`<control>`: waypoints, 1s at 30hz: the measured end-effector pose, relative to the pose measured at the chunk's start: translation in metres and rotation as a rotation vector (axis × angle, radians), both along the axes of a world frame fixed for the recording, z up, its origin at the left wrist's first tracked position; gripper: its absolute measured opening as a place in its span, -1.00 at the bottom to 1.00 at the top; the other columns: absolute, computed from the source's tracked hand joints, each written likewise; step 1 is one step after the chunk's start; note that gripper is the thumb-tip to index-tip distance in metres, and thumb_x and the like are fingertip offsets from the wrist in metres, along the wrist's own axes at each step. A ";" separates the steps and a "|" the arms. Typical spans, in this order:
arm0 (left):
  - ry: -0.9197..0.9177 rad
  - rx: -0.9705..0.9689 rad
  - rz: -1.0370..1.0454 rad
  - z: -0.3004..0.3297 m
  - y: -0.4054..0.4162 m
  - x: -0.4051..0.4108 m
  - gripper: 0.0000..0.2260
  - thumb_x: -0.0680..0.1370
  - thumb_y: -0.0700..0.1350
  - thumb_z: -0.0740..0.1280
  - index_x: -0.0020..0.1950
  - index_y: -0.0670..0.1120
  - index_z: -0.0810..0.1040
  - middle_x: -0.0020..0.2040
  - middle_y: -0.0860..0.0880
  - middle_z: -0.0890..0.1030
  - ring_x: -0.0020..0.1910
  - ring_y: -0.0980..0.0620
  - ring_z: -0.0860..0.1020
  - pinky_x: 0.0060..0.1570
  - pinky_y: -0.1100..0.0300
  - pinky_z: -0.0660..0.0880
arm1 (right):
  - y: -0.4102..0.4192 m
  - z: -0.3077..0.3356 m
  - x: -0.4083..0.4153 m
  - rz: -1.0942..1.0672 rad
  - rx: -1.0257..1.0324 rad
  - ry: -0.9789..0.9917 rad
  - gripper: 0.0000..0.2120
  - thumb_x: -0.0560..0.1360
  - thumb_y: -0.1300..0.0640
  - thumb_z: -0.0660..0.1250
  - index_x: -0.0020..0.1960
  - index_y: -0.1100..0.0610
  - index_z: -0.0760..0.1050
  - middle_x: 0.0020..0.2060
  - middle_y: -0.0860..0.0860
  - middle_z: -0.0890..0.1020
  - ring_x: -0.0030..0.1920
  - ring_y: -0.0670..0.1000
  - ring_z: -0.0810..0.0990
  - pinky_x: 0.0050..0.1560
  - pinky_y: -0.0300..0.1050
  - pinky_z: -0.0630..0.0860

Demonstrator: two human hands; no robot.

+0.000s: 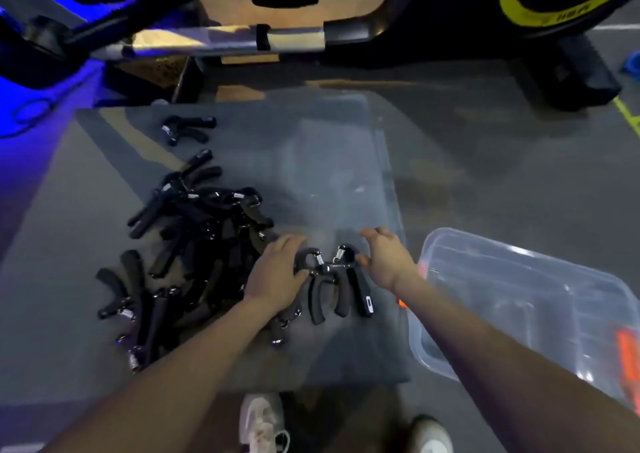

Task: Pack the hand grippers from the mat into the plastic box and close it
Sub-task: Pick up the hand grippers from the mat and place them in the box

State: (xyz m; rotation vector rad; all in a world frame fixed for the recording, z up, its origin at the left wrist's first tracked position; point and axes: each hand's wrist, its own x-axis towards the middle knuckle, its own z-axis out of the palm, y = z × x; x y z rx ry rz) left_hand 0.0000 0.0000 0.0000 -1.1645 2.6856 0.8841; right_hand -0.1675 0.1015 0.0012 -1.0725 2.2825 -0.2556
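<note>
A heap of several black hand grippers (194, 245) lies on the grey mat (86, 210), and one more hand gripper (188, 129) sits apart at the far side. My left hand (275, 276) rests at the heap's right edge, fingers curled onto the head of a hand gripper (318, 290). My right hand (384, 257) touches the top of a second hand gripper (353, 286) beside it, thumb at its spring end, fingers spread. The clear plastic box (519, 300) stands open on the floor to the right. Its transparent lid (332, 162) lies on the mat beyond my hands.
Exercise machines (242, 33) stand along the far side, with a yellow-rimmed wheel (540, 6) at the top right. Blue light falls on the floor at the left. My white shoes (263, 421) are at the mat's near edge. Orange clips (627, 352) show on the box.
</note>
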 end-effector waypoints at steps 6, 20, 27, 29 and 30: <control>0.035 -0.081 -0.078 -0.071 0.009 -0.008 -0.52 0.49 -0.11 0.35 0.39 -0.03 0.33 0.37 0.01 0.38 0.36 -0.01 0.33 0.35 0.19 0.26 | 0.010 -0.077 0.000 0.018 0.074 -0.006 -0.65 0.49 0.19 0.26 0.26 0.23 0.44 0.21 0.22 0.52 0.27 0.22 0.48 0.26 -0.01 0.44; 0.012 -0.078 -0.141 -0.098 0.037 -0.009 -0.53 0.48 -0.13 0.34 0.37 -0.02 0.36 0.38 0.01 0.34 0.36 -0.04 0.36 0.31 0.04 0.37 | 0.023 -0.096 0.021 -0.065 0.189 -0.023 -0.74 0.51 0.19 0.27 0.17 0.25 0.49 0.18 0.19 0.58 0.20 0.18 0.56 0.10 -0.06 0.49; 0.051 -0.067 -0.104 -0.098 0.037 -0.017 -0.59 0.48 -0.16 0.32 0.33 0.00 0.40 0.32 0.02 0.36 0.30 -0.06 0.42 0.23 -0.01 0.44 | 0.023 -0.096 0.017 -0.142 0.151 -0.010 -0.84 0.49 0.22 0.24 0.03 0.25 0.49 0.11 0.19 0.59 0.17 0.23 0.57 0.04 -0.03 0.49; 0.087 -0.081 -0.104 -0.089 0.038 -0.021 -0.60 0.48 -0.17 0.32 0.32 -0.01 0.41 0.30 0.02 0.38 0.28 -0.06 0.42 0.23 0.01 0.43 | 0.028 -0.086 0.012 -0.152 0.130 -0.018 -0.88 0.48 0.22 0.24 -0.24 0.19 0.39 -0.04 0.19 0.56 0.14 0.24 0.58 -0.07 -0.07 0.45; 0.111 -0.089 -0.103 -0.083 0.039 -0.025 -0.60 0.48 -0.18 0.32 0.31 -0.02 0.41 0.28 0.01 0.39 0.26 -0.06 0.43 0.21 0.04 0.43 | 0.031 -0.079 0.008 -0.156 0.109 -0.009 -0.82 0.47 0.22 0.24 -0.29 0.18 0.35 -0.06 0.19 0.56 0.12 0.24 0.59 -0.10 -0.09 0.42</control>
